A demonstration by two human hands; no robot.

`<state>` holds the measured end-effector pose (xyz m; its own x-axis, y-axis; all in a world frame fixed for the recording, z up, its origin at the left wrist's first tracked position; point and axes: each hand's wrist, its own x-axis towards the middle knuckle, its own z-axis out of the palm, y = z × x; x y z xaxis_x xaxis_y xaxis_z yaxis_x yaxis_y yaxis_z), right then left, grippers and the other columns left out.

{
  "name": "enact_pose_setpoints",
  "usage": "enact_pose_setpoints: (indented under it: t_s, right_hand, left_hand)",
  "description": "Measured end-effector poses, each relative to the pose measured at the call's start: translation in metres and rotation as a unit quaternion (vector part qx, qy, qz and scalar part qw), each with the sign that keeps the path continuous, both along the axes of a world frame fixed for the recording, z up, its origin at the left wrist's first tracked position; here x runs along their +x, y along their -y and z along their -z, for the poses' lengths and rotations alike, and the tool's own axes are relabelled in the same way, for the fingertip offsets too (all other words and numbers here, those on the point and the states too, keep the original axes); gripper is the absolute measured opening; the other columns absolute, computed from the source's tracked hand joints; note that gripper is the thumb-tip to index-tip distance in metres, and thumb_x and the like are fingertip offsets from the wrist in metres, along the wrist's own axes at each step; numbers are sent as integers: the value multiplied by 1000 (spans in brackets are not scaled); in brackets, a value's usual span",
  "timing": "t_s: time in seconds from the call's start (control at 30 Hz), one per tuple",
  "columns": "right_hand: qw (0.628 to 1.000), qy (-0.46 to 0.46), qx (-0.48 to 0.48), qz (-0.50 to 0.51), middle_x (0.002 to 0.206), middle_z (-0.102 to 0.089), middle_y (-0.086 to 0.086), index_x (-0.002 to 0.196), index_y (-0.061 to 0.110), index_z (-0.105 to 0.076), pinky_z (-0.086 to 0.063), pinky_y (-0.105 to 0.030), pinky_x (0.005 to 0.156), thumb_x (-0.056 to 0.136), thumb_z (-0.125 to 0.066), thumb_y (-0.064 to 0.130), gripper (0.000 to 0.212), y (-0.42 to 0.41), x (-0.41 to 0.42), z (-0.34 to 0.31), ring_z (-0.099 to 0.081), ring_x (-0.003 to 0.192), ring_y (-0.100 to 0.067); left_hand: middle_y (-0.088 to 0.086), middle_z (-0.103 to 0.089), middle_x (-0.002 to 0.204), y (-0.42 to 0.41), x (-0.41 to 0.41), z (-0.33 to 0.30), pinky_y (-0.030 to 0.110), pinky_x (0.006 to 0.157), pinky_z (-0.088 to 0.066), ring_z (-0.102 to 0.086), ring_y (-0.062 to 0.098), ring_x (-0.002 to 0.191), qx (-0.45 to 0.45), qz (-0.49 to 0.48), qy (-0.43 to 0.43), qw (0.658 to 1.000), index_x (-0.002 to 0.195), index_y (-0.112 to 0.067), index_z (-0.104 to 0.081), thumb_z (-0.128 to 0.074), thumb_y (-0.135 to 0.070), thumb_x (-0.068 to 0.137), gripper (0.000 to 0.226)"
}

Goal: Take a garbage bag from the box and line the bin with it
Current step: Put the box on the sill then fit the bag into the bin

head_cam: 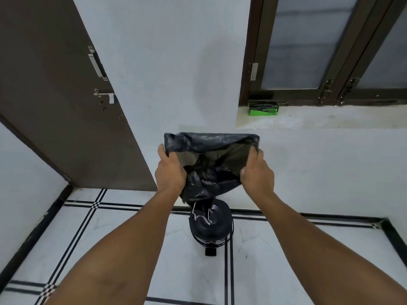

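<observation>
I hold a black garbage bag (211, 159) in the air, its mouth spread wide between my hands. My left hand (170, 170) grips the left edge of the mouth and my right hand (256, 170) grips the right edge. The crumpled bottom of the bag hangs down to the black pedal bin (212, 227), which stands on the floor directly below with its lid down. White drawstrings dangle from the bag over the lid. A green box of garbage bags (263, 108) lies on the window ledge at the upper right.
A brown door (66, 95) stands open on the left against the pale wall. A dark-framed window (330, 51) sits above the ledge at the right. The floor is white tile (132, 238) with black stripe lines.
</observation>
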<state>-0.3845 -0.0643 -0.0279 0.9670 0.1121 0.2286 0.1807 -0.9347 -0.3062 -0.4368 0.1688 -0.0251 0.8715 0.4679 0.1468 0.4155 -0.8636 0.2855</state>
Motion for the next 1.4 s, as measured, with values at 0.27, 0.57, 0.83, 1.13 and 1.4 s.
enact_pose_setpoints:
  t_s: [0.27,0.57,0.83,1.13,1.4]
  right_hand:
    - [933,-344,-100,-30,114,-69,-12,100,8,-63,-59,-35,84,92,-55,5,12,-9,-4,6,-74,97,-31]
    - [981,-193,0,22,106,-67,-14,136,3,-44,-49,-38,73,92,-55,7,45,-21,2,18,-66,95,-34]
    - [980,-173,67,77,105,-67,-11,156,5,-17,-47,-37,71,92,-61,11,78,-36,-5,28,-59,84,-31]
    - [972,-214,60,75,104,-62,-10,159,22,0,-56,-43,69,86,-66,6,100,-48,-20,89,-65,80,-30]
    - [963,-260,54,52,95,-60,-9,161,26,17,-55,-41,60,90,-64,6,110,-85,16,128,-64,69,-26]
  left_hand:
    - [17,-60,130,-4,-6,11,45,96,-54,-65,38,116,-92,52,-265,958,134,-4,-49,-46,-14,99,36]
    - [16,-47,146,-29,9,29,48,96,-50,-59,40,121,-67,34,-238,968,146,-4,-35,-54,-15,97,54]
    - [13,-61,120,-52,5,57,46,93,-55,-64,35,109,-111,76,-266,955,125,-6,-51,-58,-23,90,40]
    - [15,-42,149,-51,8,112,48,101,-50,-55,40,128,-160,101,-254,948,159,-11,-15,-73,-36,85,97]
    - [17,-54,141,-57,35,160,47,106,-48,-55,38,128,-259,143,-249,922,152,-12,-36,-60,-32,97,62]
